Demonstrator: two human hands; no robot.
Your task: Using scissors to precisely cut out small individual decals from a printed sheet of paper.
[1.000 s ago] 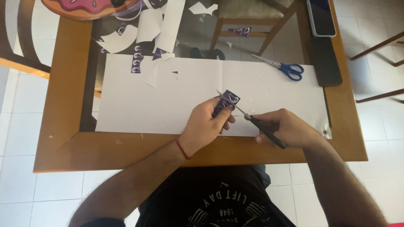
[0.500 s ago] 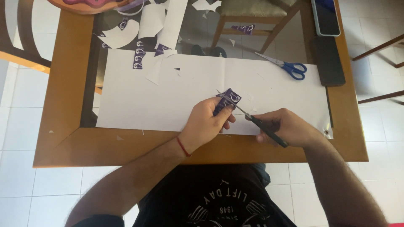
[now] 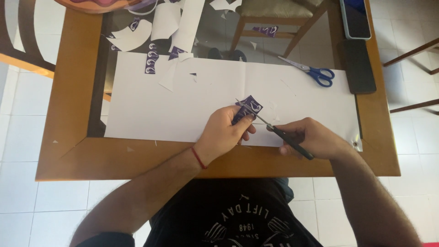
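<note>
Left hand (image 3: pixel 224 135): centre of frame, fingers pinched on the purple paper piece (image 3: pixel 247 109), holding it up off the white sheet (image 3: pixel 151 107) so the blades can reach it.
Purple paper piece: small, dark purple with white markings, tilted, just right of centre.
Right hand (image 3: pixel 311 137): fingers closed round the black-handled scissors (image 3: pixel 274 129), blades meeting the piece's edge.
Blue scissors (image 3: pixel 308 70): idle on the bench (image 3: pixel 68 110), upper right.

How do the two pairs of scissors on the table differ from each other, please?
The black-handled scissors are held in the right hand, blades at the small purple paper piece that the left hand holds; the blue-handled scissors lie untouched on the white sheet. The black pair looks slimmer, its handles hidden in the hand; the blue pair's loop handles show plainly. Both have thin metal blades pointing up-left.
</note>
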